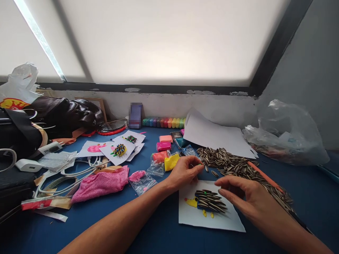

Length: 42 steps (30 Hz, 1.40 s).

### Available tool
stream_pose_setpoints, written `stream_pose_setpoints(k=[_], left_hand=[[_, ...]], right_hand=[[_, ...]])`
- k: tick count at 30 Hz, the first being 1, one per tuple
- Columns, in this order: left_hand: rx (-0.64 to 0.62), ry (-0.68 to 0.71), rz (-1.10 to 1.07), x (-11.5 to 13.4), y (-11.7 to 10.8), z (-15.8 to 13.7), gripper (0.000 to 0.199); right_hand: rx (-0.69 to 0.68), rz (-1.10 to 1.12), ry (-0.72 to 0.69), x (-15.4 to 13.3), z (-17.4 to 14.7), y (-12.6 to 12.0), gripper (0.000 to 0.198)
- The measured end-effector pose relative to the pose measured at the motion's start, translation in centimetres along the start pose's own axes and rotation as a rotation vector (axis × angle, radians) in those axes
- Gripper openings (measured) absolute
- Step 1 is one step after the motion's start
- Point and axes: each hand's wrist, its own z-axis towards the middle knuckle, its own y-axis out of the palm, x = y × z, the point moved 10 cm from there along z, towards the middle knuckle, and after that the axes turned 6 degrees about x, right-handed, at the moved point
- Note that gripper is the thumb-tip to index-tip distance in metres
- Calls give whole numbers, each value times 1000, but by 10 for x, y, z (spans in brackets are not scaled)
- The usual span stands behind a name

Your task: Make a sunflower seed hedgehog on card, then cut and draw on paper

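Pinching a green speck (200, 164) in the left hand (186, 172), probably so daintily because of the tiny size. Got the right hand (242, 197) loose, thumb and finger apart, seemingly empty. Got the seed hedgehog (211, 201) flat on white paper (186, 216) between the 2, with sunflower seeds (225, 160) heaped just beyond, likely for easy reach.

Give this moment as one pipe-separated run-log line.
left hand: pinching tiny green bit | right hand: nothing visibly held, beside seed-spined hedgehog | hedgehog: on white paper | seed pile: beyond paper
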Motion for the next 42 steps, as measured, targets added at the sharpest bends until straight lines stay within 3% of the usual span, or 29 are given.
stream_pose_setpoints(k=[5, 11, 24, 36, 42], left_hand=[[5, 13, 5, 0, -1, 1, 15], [3, 5, 5, -1, 0, 0, 16], [2, -5, 3, 1, 0, 1, 13], [4, -18, -59, 3, -3, 1, 27], [31, -54, -121, 7, -7, 0, 20]], right_hand=[[-26, -105, 7, 1, -1, 2, 17], [-26, -108, -84, -7, 0, 5, 21], [-59, -130, -87, -5, -1, 14, 22], [35, -127, -110, -5, 2, 1, 29], [74, -129, -90, 2, 4, -4, 28]])
